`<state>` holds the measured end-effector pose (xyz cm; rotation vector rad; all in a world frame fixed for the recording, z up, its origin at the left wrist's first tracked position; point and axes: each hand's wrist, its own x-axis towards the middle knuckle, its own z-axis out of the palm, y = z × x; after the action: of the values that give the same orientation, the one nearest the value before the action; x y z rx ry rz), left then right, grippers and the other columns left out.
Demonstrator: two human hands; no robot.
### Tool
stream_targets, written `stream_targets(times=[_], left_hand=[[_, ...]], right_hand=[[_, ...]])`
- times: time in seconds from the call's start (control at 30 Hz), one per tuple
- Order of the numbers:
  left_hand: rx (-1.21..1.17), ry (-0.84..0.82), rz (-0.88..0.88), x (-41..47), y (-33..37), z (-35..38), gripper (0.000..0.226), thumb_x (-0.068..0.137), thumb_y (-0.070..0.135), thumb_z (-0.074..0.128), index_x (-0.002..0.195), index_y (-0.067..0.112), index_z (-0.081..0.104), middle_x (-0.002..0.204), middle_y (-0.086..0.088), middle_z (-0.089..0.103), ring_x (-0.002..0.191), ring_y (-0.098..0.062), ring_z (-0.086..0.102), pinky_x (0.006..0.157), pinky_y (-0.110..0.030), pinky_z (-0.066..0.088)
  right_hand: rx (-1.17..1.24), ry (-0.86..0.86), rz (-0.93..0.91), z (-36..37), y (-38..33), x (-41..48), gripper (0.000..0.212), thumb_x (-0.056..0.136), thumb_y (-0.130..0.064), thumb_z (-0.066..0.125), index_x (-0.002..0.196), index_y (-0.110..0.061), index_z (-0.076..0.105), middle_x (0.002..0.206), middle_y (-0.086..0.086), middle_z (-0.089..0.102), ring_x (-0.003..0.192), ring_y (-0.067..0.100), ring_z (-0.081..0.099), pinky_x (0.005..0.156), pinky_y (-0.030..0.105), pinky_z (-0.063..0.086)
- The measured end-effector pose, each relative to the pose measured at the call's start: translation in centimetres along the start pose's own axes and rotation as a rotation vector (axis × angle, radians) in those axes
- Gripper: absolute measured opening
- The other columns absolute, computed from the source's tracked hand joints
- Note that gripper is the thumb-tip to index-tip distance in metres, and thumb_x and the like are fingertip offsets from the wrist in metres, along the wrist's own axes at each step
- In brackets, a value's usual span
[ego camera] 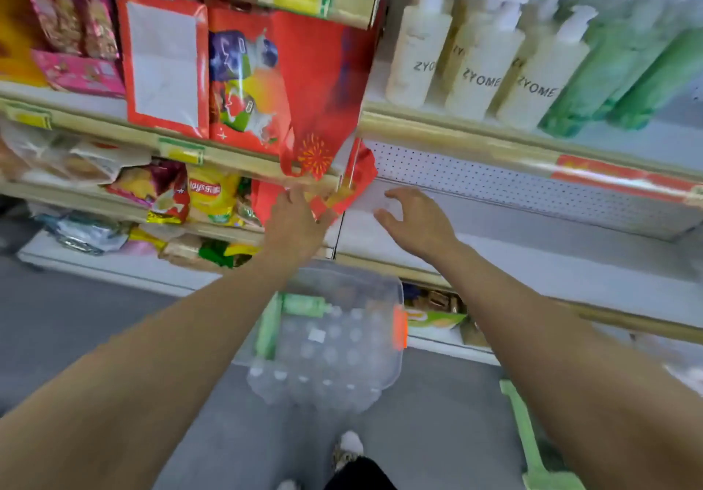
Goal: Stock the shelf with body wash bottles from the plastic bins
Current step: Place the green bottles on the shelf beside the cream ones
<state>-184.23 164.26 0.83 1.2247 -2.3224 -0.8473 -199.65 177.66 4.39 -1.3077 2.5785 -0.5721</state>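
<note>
Both hands are out in front of the person and hold nothing. The left hand [295,219] reaches forward with loosely extended fingers up against the lower corner of a hanging red gift bag [315,82]; the blur hides whether it actually touches. The right hand [414,219] is beside it, a little apart, fingers spread wide over the white middle shelf [532,261], which has a perforated back panel [494,181].

Below and between the forearms, a clear plastic bin [342,348] sits on the grey floor [76,318] against the shelf base, with an orange latch [399,328] on its right side. Through its wall I can make out a green bottle [304,305] lying inside near the far edge.

On the shelf above the right hand stand the body wash bottles already in place: cream pump bottles marked ZYOME [479,59], and to their right a group of green bottles [616,71], all upright.

The bay to the left holds snacks, among them a yellow Lay's crisp bag [211,194]. A pale green plastic piece [532,436] lies on the floor at the lower right, and a shoe tip [350,444] shows at the bottom.
</note>
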Motion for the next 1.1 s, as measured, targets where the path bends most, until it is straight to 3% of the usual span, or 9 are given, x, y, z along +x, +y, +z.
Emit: stream_targets(times=[0.1,0.3,0.5,0.8,0.93,1.1], left_hand=[[-0.005,-0.089,-0.201,-1.2,-6.0,3.3,0.064,0.088,0.03,0.069,0.133,-0.009,0.044,0.128,-0.032,0.049,0.119,-0.046,0.049,0.1,-0.048,0.039],[0.015,-0.258,-0.565,-4.7,-16.1,9.9,0.07,0.089,0.038,0.068,0.139,-0.003,0.042,0.136,-0.029,0.049,0.125,-0.041,0.047,0.104,-0.041,0.034],[-0.014,-0.341,-0.828,-4.1,-23.5,16.0,0.077,0.09,0.043,0.064,0.145,-0.002,0.034,0.142,-0.025,0.047,0.133,-0.037,0.043,0.106,-0.037,0.032],[-0.034,-0.326,-0.975,-1.4,-29.0,22.2,0.065,0.085,0.04,0.072,0.132,0.004,0.046,0.131,-0.019,0.057,0.122,-0.037,0.053,0.095,-0.038,0.042],[-0.066,-0.294,-1.0,-1.3,-29.3,23.1,0.063,0.082,0.034,0.076,0.131,0.007,0.046,0.128,-0.016,0.059,0.117,-0.036,0.055,0.092,-0.037,0.042],[-0.078,-0.389,-0.965,-1.3,-29.8,22.6,0.068,0.076,0.036,0.082,0.129,0.013,0.047,0.123,-0.012,0.061,0.112,-0.034,0.057,0.091,-0.037,0.045]], right_hand=[[0.033,-0.186,0.082,6.6,2.2,0.0,0.053,0.096,-0.047,0.056,0.139,-0.017,0.053,0.14,0.007,0.054,0.131,0.026,0.048,0.103,0.036,0.04],[0.063,-0.498,0.161,19.9,6.2,-0.2,0.053,0.094,-0.05,0.056,0.136,-0.017,0.055,0.137,0.007,0.058,0.128,0.027,0.052,0.101,0.036,0.043],[0.14,-0.618,0.198,30.9,8.6,2.8,0.062,0.091,-0.053,0.061,0.14,-0.015,0.051,0.14,0.008,0.055,0.13,0.027,0.05,0.1,0.033,0.041],[0.108,-0.624,0.08,41.1,10.5,7.6,0.07,0.085,-0.046,0.072,0.144,-0.021,0.046,0.139,0.006,0.052,0.135,0.027,0.037,0.105,0.04,0.039],[-0.006,-0.61,-0.001,42.4,11.8,6.7,0.078,0.077,-0.041,0.081,0.145,-0.029,0.045,0.134,0.004,0.048,0.131,0.027,0.036,0.102,0.04,0.042],[0.026,-0.601,0.046,41.8,13.6,5.9,0.073,0.082,-0.025,0.078,0.146,-0.037,0.045,0.126,0.006,0.049,0.125,0.029,0.04,0.1,0.039,0.045]])
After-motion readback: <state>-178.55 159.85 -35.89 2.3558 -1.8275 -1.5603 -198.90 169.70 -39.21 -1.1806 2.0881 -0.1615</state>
